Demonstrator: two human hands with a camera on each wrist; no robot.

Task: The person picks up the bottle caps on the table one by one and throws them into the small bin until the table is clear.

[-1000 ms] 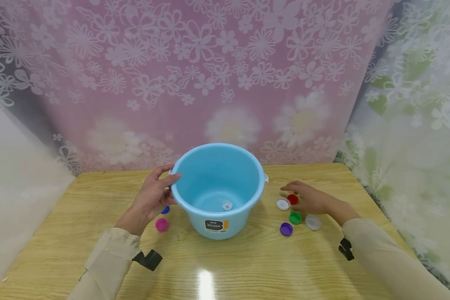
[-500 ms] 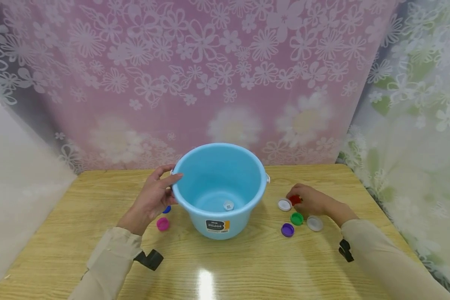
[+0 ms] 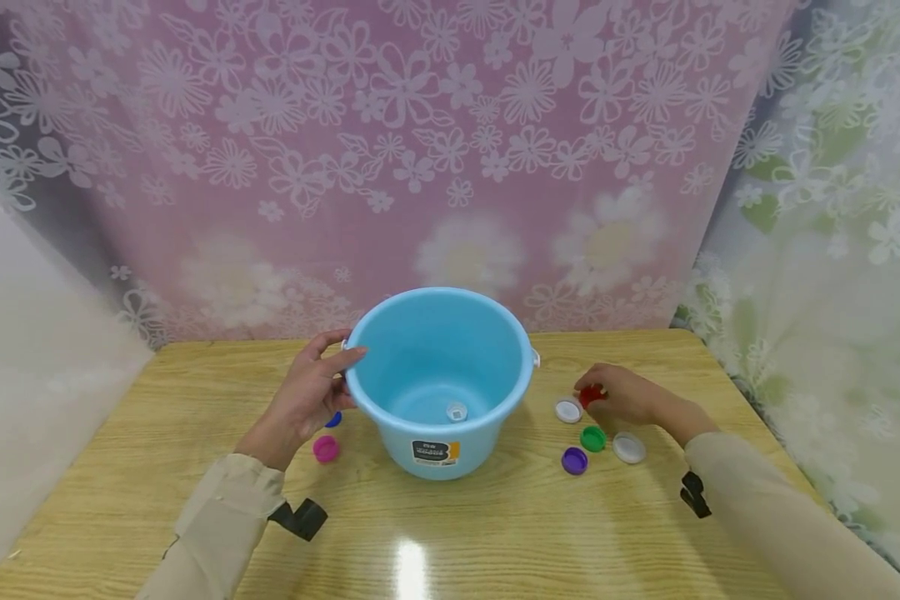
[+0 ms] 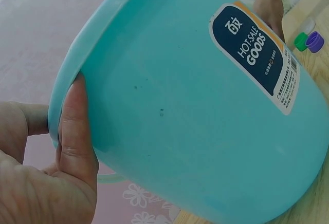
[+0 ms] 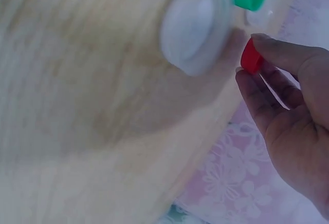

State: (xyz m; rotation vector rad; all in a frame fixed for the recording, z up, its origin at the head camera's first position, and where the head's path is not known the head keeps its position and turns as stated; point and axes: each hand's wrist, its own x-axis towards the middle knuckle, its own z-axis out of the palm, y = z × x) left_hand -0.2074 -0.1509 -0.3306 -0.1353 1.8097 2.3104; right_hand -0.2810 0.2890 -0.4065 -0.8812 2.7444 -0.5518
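A light blue bucket (image 3: 397, 437) stands upright on the table, a small whitish cap (image 3: 457, 412) lying on its floor. My left hand (image 3: 303, 400) grips the rim at the left, thumb over the edge; in the left wrist view a finger (image 4: 77, 126) presses under the rim. To the right of the bucket, my right hand (image 3: 630, 397) pinches a red bottle cap (image 5: 252, 57) between thumb and fingertips. Close around it lie a white cap (image 3: 568, 410), a green cap (image 3: 593, 438), a purple cap (image 3: 574, 460) and a translucent whitish cap (image 3: 628, 447).
A pink cap (image 3: 326, 448) and a partly hidden blue cap (image 3: 333, 419) lie left of the bucket. The wooden table (image 3: 495, 533) ends at a pink flowered curtain (image 3: 457, 167) behind. A white handle joint (image 3: 536, 357) juts from the bucket's right side.
My right hand's fingers have come together on the red cap and taken hold of it. The left hand and the bucket have stayed in place.
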